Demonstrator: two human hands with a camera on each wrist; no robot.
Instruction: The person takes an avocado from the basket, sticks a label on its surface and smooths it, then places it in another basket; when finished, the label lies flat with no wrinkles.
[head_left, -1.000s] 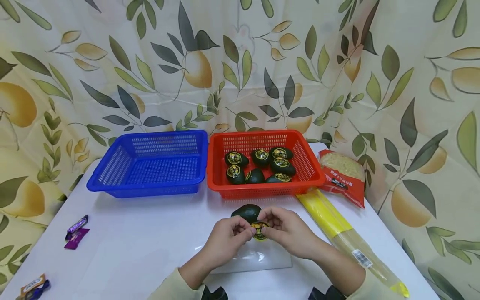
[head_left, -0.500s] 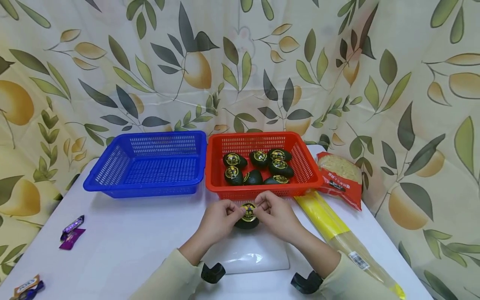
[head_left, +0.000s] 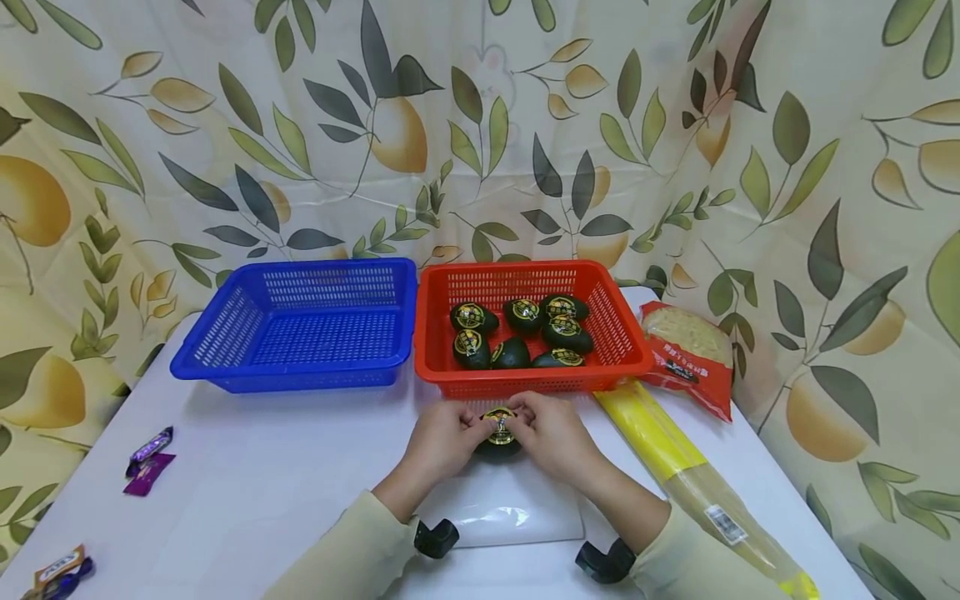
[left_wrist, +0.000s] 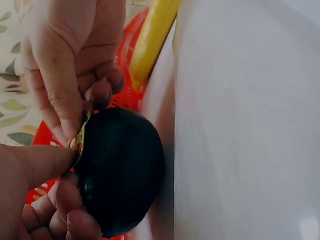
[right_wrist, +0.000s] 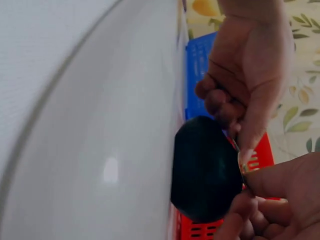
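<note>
Both hands hold one dark green egg-shaped pack (head_left: 499,443) with a round gold label (head_left: 499,423), just in front of the red basket (head_left: 622,346). My left hand (head_left: 442,439) pinches it from the left, my right hand (head_left: 551,433) from the right. The left wrist view shows the dark pack (left_wrist: 120,170) between my left hand (left_wrist: 37,185) and the other hand's thumb at the label edge. In the right wrist view the same pack (right_wrist: 205,170) sits between the right hand (right_wrist: 270,192) and the other hand's fingers. Several more such packs (head_left: 521,333) lie in the red basket.
An empty blue basket (head_left: 300,329) stands left of the red one. A long yellow noodle packet (head_left: 675,462) and a red snack bag (head_left: 686,354) lie at the right. A clear plastic bag (head_left: 510,512) lies under my wrists. Small wrapped candies (head_left: 150,462) lie at the left edge.
Both hands have carried the dark pack farther from me, towards the red basket's front wall, and turned it so the gold label faces up.
</note>
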